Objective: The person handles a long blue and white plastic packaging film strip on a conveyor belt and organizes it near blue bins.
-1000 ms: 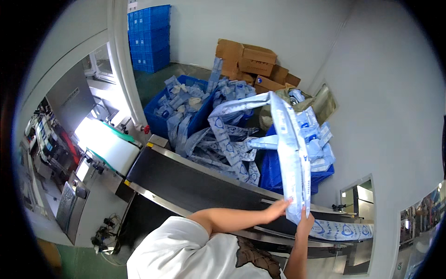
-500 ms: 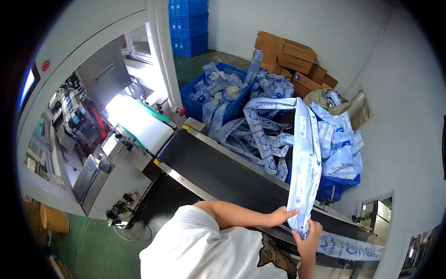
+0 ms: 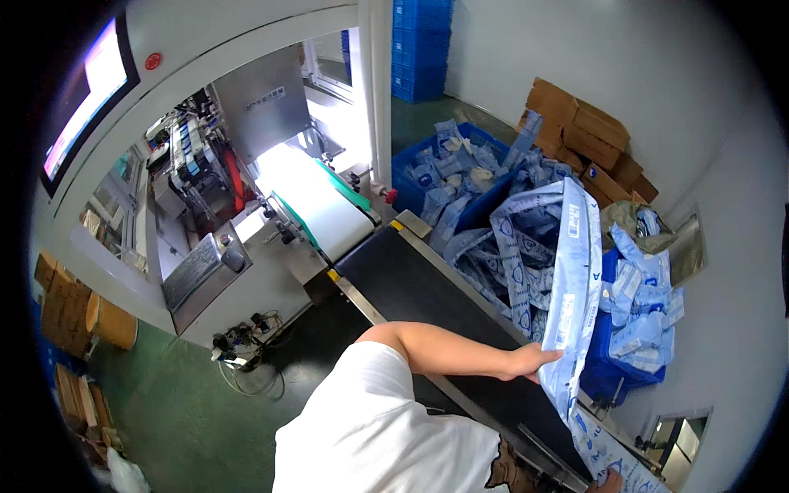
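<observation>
A long strip of pale blue printed plastic packaging (image 3: 573, 304) rises from the heap beyond the conveyor, folds over at the top and hangs down towards me. My left hand (image 3: 530, 361) is closed on the strip's left edge, thumb pointing along it. Lower down, at the bottom edge of the head view, my right hand (image 3: 606, 483) grips the same strip, mostly cut off by the frame. Between and beyond my hands the strip slants to the lower right. Beneath my left forearm runs a black conveyor belt (image 3: 427, 296).
Left stands a machine with a lit white belt (image 3: 329, 205) feeding towards the black one. Behind the conveyor are a blue crate of packets (image 3: 485, 218), another blue crate (image 3: 616, 371), and cardboard boxes (image 3: 596, 135). Blue crates (image 3: 421, 53) are stacked at the back; cables (image 3: 246, 349) lie below.
The view has swung left, so the scene sits further right. My right hand has moved down along the strip, away from my left, which stays on it.
</observation>
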`<state>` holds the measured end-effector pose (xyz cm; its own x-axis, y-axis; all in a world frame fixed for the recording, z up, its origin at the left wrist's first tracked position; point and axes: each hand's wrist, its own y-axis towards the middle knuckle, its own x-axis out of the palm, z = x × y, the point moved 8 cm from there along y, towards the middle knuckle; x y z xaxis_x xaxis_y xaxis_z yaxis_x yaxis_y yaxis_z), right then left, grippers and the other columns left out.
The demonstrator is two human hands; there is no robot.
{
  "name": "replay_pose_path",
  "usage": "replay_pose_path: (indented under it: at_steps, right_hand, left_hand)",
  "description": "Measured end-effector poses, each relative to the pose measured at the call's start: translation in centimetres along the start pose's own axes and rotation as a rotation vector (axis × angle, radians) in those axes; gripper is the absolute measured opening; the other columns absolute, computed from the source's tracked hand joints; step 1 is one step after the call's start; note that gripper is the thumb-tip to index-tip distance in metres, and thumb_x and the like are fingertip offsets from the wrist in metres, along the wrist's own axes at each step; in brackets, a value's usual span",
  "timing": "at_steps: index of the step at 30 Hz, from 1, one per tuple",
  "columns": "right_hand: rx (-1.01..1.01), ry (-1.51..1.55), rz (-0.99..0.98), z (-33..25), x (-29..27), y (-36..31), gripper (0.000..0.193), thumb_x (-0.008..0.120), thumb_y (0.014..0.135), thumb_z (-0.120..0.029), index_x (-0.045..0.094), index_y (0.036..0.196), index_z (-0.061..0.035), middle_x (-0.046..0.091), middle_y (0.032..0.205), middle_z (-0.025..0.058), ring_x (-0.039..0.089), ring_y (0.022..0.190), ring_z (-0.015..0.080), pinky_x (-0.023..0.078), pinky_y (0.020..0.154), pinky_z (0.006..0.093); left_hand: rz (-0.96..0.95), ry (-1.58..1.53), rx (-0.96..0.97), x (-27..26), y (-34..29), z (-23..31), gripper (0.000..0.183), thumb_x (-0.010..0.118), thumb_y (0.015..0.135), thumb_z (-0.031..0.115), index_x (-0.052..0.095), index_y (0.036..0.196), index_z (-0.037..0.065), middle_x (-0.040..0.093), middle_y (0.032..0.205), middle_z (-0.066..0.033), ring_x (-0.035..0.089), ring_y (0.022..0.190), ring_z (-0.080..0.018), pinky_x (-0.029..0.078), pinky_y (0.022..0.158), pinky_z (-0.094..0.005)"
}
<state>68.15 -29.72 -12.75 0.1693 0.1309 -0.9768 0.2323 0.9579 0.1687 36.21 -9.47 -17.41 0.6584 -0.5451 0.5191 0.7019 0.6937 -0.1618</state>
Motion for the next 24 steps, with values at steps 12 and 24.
replay_pose_path:
  at_steps: [12,24]
  right_hand:
    - [0.296,0.141,-0.177,-3.7,5.3,3.2,0.038,0.053,0.083,-0.023,0.050,0.115,-0.0021,0.053,0.108,0.0193,0.049,0.101,0.0354,0.038,0.087,0.0442]
    - [0.309,0.464,-0.079,-8.4,4.6,4.0,0.039,0.054,0.082,-0.023,0.050,0.116,-0.0036,0.053,0.107,0.0197,0.049,0.101,0.0342,0.037,0.087,0.0444]
  left_hand:
    - [0.538,-0.051,0.266,-7.3,9.1,4.5,0.057,0.048,0.084,0.052,0.053,0.104,-0.001,0.060,0.088,-0.0127,0.056,0.074,-0.0147,0.045,0.062,-0.0272]
    - [-0.155,0.095,0.246,13.1,6.6,-7.4,0.052,0.048,0.086,0.044,0.049,0.115,0.000,0.054,0.112,-0.0138,0.050,0.103,-0.0216,0.042,0.084,-0.0320]
